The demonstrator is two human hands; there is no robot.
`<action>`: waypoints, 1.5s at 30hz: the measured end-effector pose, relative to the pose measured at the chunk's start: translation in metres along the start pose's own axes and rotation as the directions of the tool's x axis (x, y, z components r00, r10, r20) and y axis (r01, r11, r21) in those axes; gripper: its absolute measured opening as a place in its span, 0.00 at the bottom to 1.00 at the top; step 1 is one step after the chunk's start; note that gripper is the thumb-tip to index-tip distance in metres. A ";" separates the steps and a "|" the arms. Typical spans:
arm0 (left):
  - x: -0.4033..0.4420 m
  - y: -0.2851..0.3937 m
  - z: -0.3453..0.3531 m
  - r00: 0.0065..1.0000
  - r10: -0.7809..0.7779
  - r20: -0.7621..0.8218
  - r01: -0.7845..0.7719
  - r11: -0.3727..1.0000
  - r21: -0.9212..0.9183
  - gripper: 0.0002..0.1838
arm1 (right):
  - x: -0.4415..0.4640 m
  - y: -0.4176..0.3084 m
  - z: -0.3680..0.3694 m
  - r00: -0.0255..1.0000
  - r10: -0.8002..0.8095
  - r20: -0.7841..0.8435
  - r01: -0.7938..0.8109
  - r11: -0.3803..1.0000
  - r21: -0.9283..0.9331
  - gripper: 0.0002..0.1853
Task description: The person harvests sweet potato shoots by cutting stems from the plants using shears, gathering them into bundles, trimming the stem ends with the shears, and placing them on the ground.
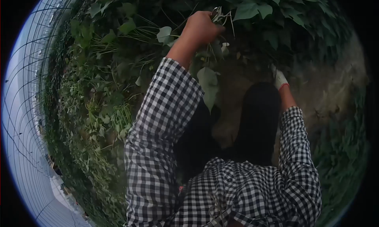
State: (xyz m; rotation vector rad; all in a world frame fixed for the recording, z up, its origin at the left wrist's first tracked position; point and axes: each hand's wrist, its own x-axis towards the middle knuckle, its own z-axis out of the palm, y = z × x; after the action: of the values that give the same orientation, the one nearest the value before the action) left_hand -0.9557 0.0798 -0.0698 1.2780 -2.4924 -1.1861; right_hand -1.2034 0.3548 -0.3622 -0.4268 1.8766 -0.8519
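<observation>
My left hand (pixel 202 28), bare, is closed around a small bunch of leafy vine stems (pixel 217 14) at the top centre. The pale stem ends stick out past the fingers, and a large heart-shaped leaf (pixel 208 85) hangs below the wrist. My right hand (pixel 280 79) wears a white glove with a red cuff and is low beside my right knee. Its fingers look curled around something thin and dark, too dim to name. Dense green vines (pixel 252 8) grow just beyond both hands.
Brown soil (pixel 316 97) shows between the rows at right. Thick vine foliage (pixel 94 108) covers the left side, with more leaves (pixel 339 160) at lower right. My dark-trousered knees (pixel 258 108) are bent in the middle. A greenhouse frame (pixel 23 89) curves along the far left.
</observation>
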 end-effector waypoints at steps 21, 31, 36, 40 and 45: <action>-0.024 0.027 0.087 0.537 0.068 0.841 -0.343 0.928 0.143 0.12 | -0.019 -0.085 0.071 0.906 -0.421 0.055 0.337 0.635 -0.695 0.25; 0.050 -0.018 0.173 0.835 0.121 0.537 -0.435 0.743 0.509 0.12 | -0.050 -0.093 0.063 0.958 -0.230 0.171 0.284 0.683 -0.673 0.23; 0.075 -0.128 0.138 0.900 0.091 0.427 -0.369 0.679 0.635 0.12 | -0.034 -0.042 0.030 0.876 -0.448 0.175 0.451 0.636 -0.626 0.27; 0.081 -0.167 0.111 0.851 -0.133 0.508 -0.240 0.762 0.602 0.21 | -0.024 -0.057 0.034 0.816 -0.576 0.054 0.510 0.673 -0.536 0.25; 0.074 -0.087 0.040 0.813 -0.293 0.503 0.147 0.939 0.310 0.21 | -0.015 -0.088 0.059 0.933 -0.292 0.213 0.351 0.596 -0.722 0.25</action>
State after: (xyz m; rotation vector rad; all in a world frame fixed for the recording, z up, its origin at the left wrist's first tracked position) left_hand -0.9630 0.0201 -0.1749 1.5037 -3.0532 -1.4950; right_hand -1.1510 0.2814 -0.3049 -1.3397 2.0524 -0.2030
